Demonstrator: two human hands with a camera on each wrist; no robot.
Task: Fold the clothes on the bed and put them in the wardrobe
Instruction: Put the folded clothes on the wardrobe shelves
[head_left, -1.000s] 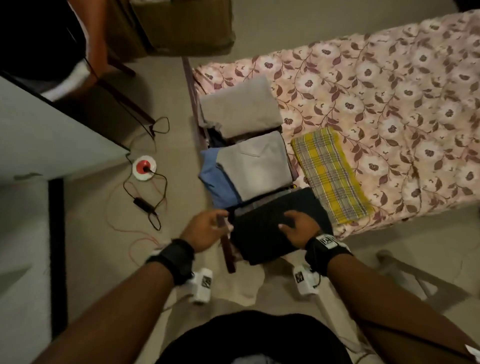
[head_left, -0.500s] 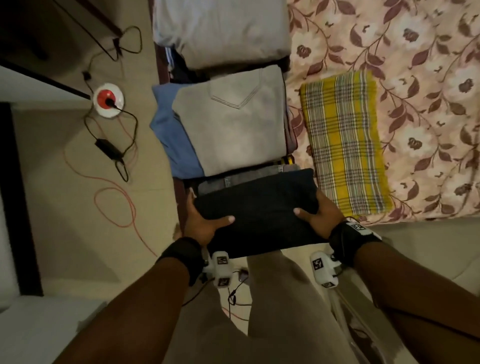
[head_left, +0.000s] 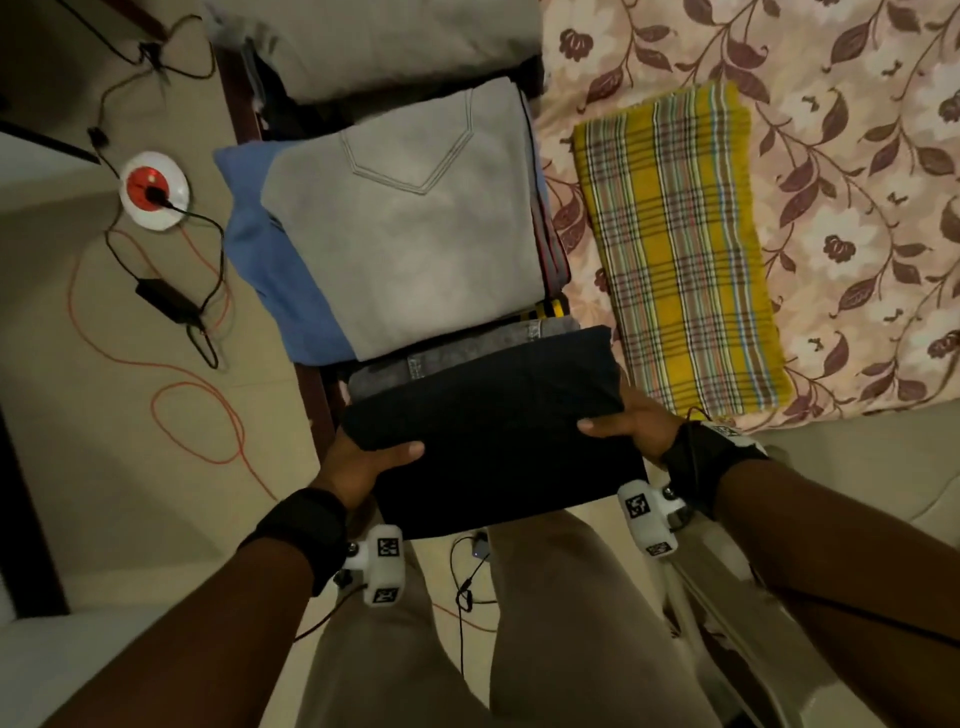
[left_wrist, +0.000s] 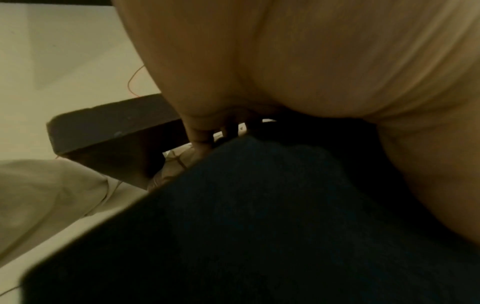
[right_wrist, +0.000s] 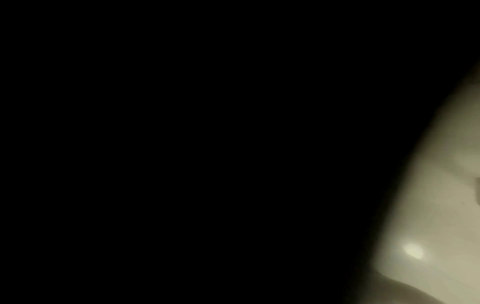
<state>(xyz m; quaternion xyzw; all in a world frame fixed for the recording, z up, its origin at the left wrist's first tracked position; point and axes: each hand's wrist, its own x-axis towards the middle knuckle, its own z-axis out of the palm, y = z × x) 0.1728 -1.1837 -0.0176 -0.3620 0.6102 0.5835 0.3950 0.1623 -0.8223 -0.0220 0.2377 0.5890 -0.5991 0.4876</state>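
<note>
A folded dark garment (head_left: 493, 431) hangs just off the near corner of the bed (head_left: 841, 218), held from both sides. My left hand (head_left: 363, 462) grips its left edge, thumb on top and fingers underneath. My right hand (head_left: 631, 423) grips the right edge the same way. In the left wrist view the dark garment (left_wrist: 259, 226) fills the lower frame under my left hand (left_wrist: 207, 139). The right wrist view is almost wholly black. Behind it lie a folded grey garment (head_left: 410, 228) on a blue one (head_left: 275, 270), another grey pile (head_left: 395, 41), and a folded yellow plaid cloth (head_left: 680, 249).
The dark wooden bed frame (head_left: 317, 395) runs along the left of the piles. On the floor to the left lie a red-and-white socket disc (head_left: 153, 189), a black adapter (head_left: 169, 301) and looping orange wire (head_left: 202, 415). My beige trouser legs (head_left: 545, 623) stand below the garment.
My view has closed in on the bed's corner. Both hands went from resting at the dark garment's sides to gripping it, and it has come toward me off the pile.
</note>
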